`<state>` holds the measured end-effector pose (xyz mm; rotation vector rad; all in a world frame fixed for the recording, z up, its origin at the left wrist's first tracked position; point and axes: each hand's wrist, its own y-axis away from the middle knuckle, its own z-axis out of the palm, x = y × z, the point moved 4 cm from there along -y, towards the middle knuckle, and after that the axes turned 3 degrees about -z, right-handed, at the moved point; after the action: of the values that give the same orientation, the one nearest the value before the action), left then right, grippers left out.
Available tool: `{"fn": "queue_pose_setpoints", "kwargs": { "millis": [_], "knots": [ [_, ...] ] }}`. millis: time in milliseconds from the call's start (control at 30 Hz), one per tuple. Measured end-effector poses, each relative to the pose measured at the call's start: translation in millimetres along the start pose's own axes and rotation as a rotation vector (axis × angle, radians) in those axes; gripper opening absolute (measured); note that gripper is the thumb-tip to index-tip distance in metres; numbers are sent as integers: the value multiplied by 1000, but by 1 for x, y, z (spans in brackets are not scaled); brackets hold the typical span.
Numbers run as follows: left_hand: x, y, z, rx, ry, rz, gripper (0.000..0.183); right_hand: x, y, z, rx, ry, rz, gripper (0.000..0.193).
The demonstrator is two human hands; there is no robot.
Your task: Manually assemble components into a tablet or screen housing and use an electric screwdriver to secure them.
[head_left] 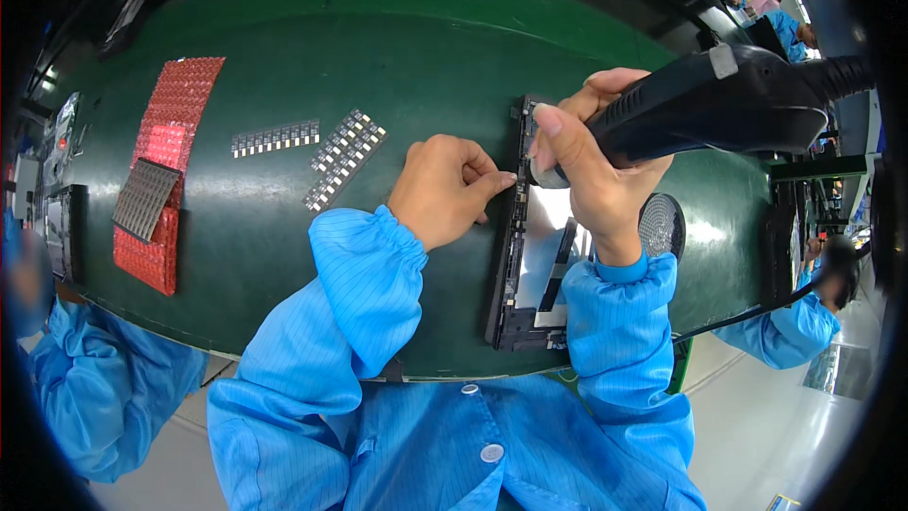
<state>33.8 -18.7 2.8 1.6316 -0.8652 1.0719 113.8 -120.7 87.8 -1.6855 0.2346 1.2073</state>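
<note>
My right hand (605, 185) is wrapped round a black handheld tool (719, 99) with a thick ribbed hose or cord running off to the right. The tool's pale nose points down at the long edge of an open black device casing (515, 255). Inside that casing are a silvery panel and a dark strip, partly hidden by my right forearm. At the casing's left edge my left hand (443, 187) has thumb and forefinger pinched together. Whatever the pinch holds is too small to make out.
On the green table (397, 57) lie sheets of small dark and white labels (345, 161), a row of similar pieces (276, 138), red bubble wrap (180, 123) and a grey sheet (147, 199). A round black mesh object (662, 225) sits right. Co-workers (95, 369) flank the table.
</note>
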Motion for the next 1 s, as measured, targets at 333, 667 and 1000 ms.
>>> {"fn": "queue_pose_setpoints", "kwargs": {
  "millis": [333, 667, 1000],
  "knots": [
    [-2, -1, 2, 2, 14, 17, 22, 2, 1, -3, 17, -54, 5, 34],
    [2, -2, 1, 29, -7, 10, 22, 2, -4, -6, 46, -62, 7, 28],
    [13, 117, 71, 35, -533, 1118, 22, -41, -2, -57, 309, 173, -100, 36]
  ]
}}
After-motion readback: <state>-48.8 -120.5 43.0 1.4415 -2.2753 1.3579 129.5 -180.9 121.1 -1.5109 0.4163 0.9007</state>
